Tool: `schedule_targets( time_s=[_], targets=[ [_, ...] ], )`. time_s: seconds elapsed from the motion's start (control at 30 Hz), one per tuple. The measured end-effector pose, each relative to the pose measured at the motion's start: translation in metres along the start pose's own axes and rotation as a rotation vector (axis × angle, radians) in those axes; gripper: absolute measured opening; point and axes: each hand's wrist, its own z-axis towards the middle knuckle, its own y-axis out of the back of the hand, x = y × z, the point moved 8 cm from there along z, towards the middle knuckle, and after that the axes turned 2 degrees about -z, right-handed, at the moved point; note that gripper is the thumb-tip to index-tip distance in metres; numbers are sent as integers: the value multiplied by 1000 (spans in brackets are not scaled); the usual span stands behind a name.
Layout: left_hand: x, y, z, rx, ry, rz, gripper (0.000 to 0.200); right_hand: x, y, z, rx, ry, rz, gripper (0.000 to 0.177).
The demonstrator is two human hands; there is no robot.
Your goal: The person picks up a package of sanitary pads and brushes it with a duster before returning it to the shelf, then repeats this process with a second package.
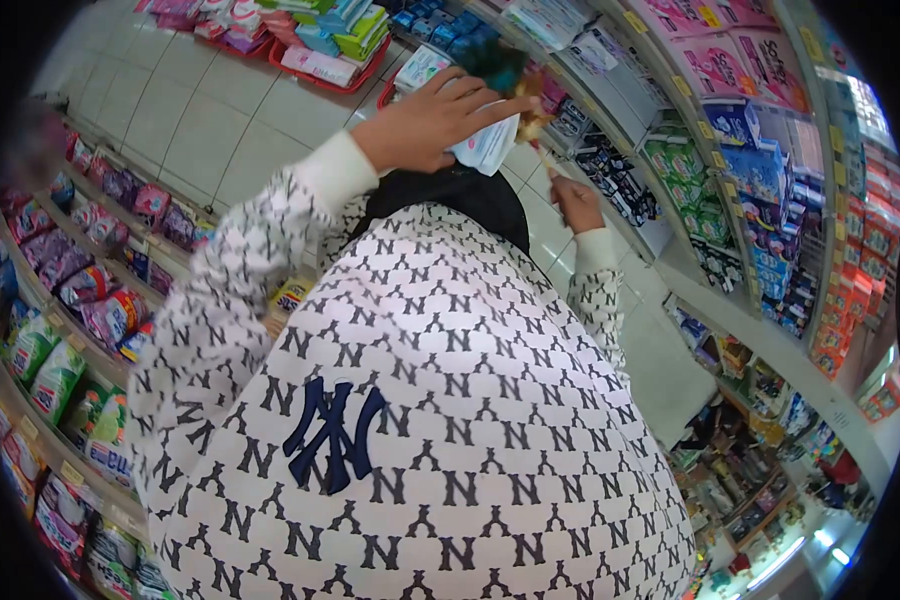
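head view | left hand (435, 122) raised above the sweater, grip closed over a white packet (487, 148) that sits under its fingers | right hand (577, 203) lower and to the right, grip narrow around a thin stick (542, 152) | stick rises past the packet toward a teal tuft (497, 62) | stocked shelves (740, 315) on both sides
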Motion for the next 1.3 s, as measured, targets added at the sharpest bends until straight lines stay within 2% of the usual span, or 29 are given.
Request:
schedule_targets(
  time_s=[0.07,0.1,0.13,0.23,0.33,0.4,0.47,0.5,0.6,0.63,0.73,0.77,0.87,0.9,0.97,1.03,1.07,1.13,1.17,1.2,1.27,1.3],
  targets=[
    [9,-6,4,3,-64,46,116,-18,39,24,-245,271,-458,50],
    [11,1,7,152,-71,131,118,-11,53,25,-262,274,-395,53],
    [14,1,11,114,-83,183,119,-8,62,28,-276,275,-332,55],
    [15,-20,27,63,-116,247,115,20,65,22,-156,-56,71,59],
    [-2,-50,53,118,-138,136,108,31,56,28,-35,-78,-247,58],
    [-17,-81,68,89,-139,171,98,3,99,52,-67,-81,-588,60],
    [-30,-113,83,23,-195,96,100,-16,143,74,-78,-55,-943,60],
    [-33,-103,82,77,-136,74,102,-13,154,67,-66,-231,-832,58],
    [-36,-91,86,-41,-83,42,106,17,153,56,33,-331,-342,57],
    [-38,-91,86,-132,-96,33,107,16,153,60,104,-280,-338,59],
    [-40,-95,89,-48,-87,-105,110,-4,141,68,252,-430,-939,63],
    [-37,-94,86,10,-87,-155,111,-7,141,77,383,-188,-1171,66],
    [-10,-80,68,64,125,-303,111,-18,170,75,96,-268,-1280,62],
    [7,-88,65,11,198,-458,115,-15,169,65,-86,-189,-1093,59],
    [42,-101,47,-142,314,-647,117,-79,171,74,-109,-281,-741,61],
    [66,-115,29,-239,456,-745,115,-90,155,59,-162,-300,-491,61],
    [76,-121,20,-256,535,-744,113,-67,127,37,-210,-275,-415,59],
    [90,-139,4,-260,694,-840,111,-59,100,23,-108,-172,-344,47],
    [104,-123,-41,-339,705,-942,109,-50,53,10,-103,-180,-151,38],
    [111,-128,-53,-408,737,-1067,107,-56,39,9,-79,-208,29,30],
    [112,-133,-73,-360,956,-1325,103,-44,17,-1,-123,-213,270,24],
    [107,-137,-77,-348,945,-1440,102,-38,9,-5,-142,-212,382,21]
  ],
)
